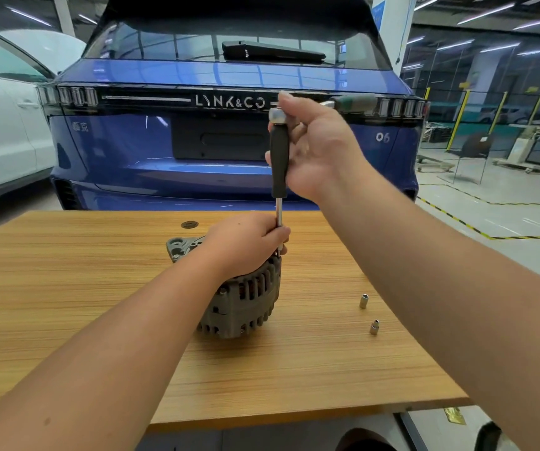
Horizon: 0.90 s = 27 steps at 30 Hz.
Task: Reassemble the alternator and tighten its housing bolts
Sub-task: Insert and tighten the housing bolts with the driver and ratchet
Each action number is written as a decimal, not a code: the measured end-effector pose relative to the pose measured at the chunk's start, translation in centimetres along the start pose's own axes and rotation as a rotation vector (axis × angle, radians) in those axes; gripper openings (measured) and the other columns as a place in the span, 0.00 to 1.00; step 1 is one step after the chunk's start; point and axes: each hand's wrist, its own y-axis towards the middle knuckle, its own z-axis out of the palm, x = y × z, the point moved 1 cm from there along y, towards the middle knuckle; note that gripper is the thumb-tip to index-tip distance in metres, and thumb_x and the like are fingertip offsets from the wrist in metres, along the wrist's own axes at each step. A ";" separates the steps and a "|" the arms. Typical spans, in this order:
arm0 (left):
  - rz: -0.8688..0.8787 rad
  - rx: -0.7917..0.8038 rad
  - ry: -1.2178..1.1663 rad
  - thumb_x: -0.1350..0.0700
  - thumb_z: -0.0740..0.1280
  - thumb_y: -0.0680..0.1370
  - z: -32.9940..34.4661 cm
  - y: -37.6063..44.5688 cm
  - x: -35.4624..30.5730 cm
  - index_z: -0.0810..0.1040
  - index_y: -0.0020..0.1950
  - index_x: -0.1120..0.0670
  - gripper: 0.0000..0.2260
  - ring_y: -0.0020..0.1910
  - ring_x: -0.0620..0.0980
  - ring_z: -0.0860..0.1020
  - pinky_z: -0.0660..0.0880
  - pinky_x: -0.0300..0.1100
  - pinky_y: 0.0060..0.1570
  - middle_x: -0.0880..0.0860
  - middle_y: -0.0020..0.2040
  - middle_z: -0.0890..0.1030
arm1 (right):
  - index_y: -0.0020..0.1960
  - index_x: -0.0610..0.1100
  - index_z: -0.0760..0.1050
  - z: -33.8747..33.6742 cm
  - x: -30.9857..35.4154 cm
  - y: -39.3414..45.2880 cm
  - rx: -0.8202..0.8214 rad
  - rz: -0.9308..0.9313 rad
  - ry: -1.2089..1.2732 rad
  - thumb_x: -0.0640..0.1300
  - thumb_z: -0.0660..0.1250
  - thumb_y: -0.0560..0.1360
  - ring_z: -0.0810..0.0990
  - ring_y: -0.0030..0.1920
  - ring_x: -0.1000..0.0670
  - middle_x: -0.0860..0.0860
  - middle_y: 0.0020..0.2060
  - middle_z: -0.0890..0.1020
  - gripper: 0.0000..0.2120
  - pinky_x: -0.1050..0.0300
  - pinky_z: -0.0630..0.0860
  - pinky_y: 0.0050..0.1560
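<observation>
A grey finned alternator [245, 301] stands on the wooden table [99, 288]. My left hand [245, 242] presses down on its top and pinches the thin steel shaft of a long extension driver [280, 164], which stands upright at the housing's right edge. My right hand [314, 141] is closed around the driver's black grip. At the top of the driver sits a ratchet head [276, 114], whose green handle [354, 102] points right. The bolt under the shaft tip is hidden.
Two small loose sockets [363, 301] [374, 327] stand on the table to the right of the alternator. A dark round cap [189, 224] sits in the tabletop behind it. A blue car [229, 76] is parked close behind the table, with a white car [1, 125] at left.
</observation>
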 end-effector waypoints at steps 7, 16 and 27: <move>-0.006 0.007 0.017 0.42 0.56 0.85 -0.1 -0.2 -0.3 0.78 0.53 0.43 0.12 0.46 0.38 0.79 0.79 0.47 0.49 0.37 0.44 0.83 | 0.38 0.44 0.75 -0.7 -0.8 -0.5 -0.074 -0.995 -0.916 0.30 0.69 0.75 0.83 0.48 0.43 0.44 0.41 0.85 0.12 0.46 0.80 0.48; -0.010 0.000 -0.003 0.41 0.55 0.85 0.0 -0.3 -0.3 0.77 0.50 0.41 0.13 0.46 0.39 0.79 0.78 0.48 0.50 0.37 0.44 0.83 | 0.58 0.38 0.76 0.2 1.3 -0.9 0.306 -0.973 -1.782 0.49 0.55 0.85 0.74 0.52 0.45 0.45 0.49 0.80 0.17 0.49 0.70 0.54; 0.008 -0.013 -0.039 0.39 0.54 0.85 0.1 -0.4 -0.1 0.75 0.45 0.38 0.15 0.44 0.36 0.79 0.76 0.42 0.44 0.36 0.42 0.82 | 0.37 0.45 0.72 3.1 3.5 -0.3 0.345 -0.722 -2.041 0.58 0.53 0.85 0.71 0.33 0.46 0.48 0.31 0.72 0.24 0.51 0.66 0.35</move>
